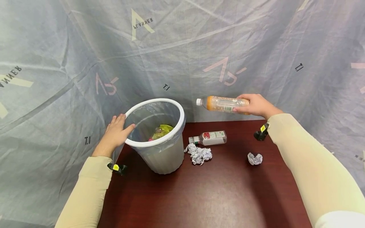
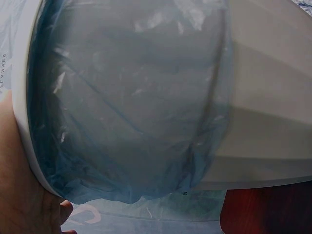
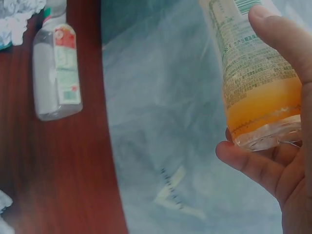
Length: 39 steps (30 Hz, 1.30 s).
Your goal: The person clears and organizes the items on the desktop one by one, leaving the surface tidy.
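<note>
My left hand (image 1: pixel 115 134) rests on the white rim of a grey waste bin (image 1: pixel 165 160), its fingers extended along the outer left side and the thumb over the edge. A thin bluish bag (image 2: pixel 136 102) lines the bin and folds down outside. Inside lies a yellow wrapper (image 1: pixel 166 128). Right of the bin, above the table, my right hand (image 1: pixel 258 105) grips a clear plastic bottle (image 1: pixel 223 104) with orange bands by its base. That bottle lies nearly level, its white cap toward the bin. In the right wrist view, the thumb presses on its label.
A second clear bottle (image 1: pixel 215 138) with a red and white label lies on the dark red table (image 1: pixel 199 196) beside the bin. Crumpled white paper (image 1: pixel 199 154) lies in front of it, another paper ball (image 1: pixel 254 159) farther right. A grey printed sheet (image 1: pixel 182 63) hangs behind.
</note>
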Motion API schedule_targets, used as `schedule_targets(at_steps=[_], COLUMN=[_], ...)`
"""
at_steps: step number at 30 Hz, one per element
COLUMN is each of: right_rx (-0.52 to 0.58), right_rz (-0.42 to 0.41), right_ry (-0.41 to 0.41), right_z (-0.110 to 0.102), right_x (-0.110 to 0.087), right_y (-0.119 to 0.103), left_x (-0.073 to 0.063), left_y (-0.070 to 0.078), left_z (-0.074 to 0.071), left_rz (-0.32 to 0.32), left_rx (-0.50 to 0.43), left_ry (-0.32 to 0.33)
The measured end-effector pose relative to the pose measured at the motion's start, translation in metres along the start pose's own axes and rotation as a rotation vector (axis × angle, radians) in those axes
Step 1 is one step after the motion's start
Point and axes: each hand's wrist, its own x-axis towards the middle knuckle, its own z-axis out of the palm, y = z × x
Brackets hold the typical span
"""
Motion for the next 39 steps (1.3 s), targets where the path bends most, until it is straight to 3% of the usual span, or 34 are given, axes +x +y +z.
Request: schedule_targets(at_steps=[13,21,39], right_rx=[-0.047,-0.055,-0.002], right_rz=[-0.097,-0.173,-0.215], right_ry=[-0.032,-0.026,-0.034], right_z=[-0.012,-0.001,0.039], right_x=[0.026,0.040,0.054], right_y=[-0.069,-0.116,-0.211], left_x=[0.000,0.004,0.005], left_y=[-0.004,-0.007,-0.004], left_z=[-0.001,0.002,0.002], left_rz=[-0.001,0.001,-0.003], left_rx=[0.017,0.010,0.004], left_ry=[0.013,0.014,0.024])
